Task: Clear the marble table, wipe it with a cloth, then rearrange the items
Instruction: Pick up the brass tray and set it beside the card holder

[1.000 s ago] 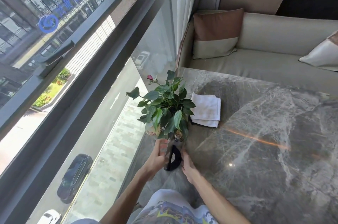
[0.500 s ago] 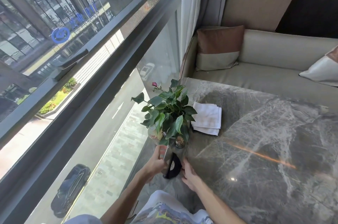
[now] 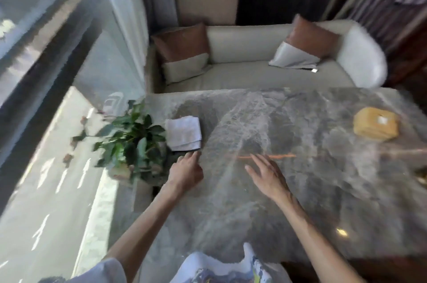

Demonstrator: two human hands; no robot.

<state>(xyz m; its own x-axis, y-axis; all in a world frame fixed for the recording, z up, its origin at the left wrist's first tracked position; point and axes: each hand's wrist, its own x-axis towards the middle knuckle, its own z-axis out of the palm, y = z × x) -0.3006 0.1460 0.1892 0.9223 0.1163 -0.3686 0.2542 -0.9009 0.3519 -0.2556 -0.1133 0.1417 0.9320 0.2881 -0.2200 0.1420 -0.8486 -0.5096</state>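
Observation:
The grey marble table [image 3: 300, 190] fills the middle of a blurred head view. A folded white cloth [image 3: 183, 133] lies near its left edge. My left hand [image 3: 186, 173] hovers just in front of the cloth, fingers curled, one finger near the cloth's front edge, holding nothing. My right hand [image 3: 268, 175] is over bare marble to the right, fingers spread and empty. A leafy green plant [image 3: 132, 141] in a pot stands at the table's left edge by the window. A yellow box [image 3: 376, 124] sits at the far right.
A beige sofa [image 3: 254, 74] with two brown and white cushions runs along the far side of the table. A large window [image 3: 46, 97] with a curtain lies to the left. A small gold object [image 3: 421, 177] shows at the right edge.
Both hands have left the dark object by the plant and moved right and forward. The view has swung right, bringing the yellow box and the whole sofa into sight.

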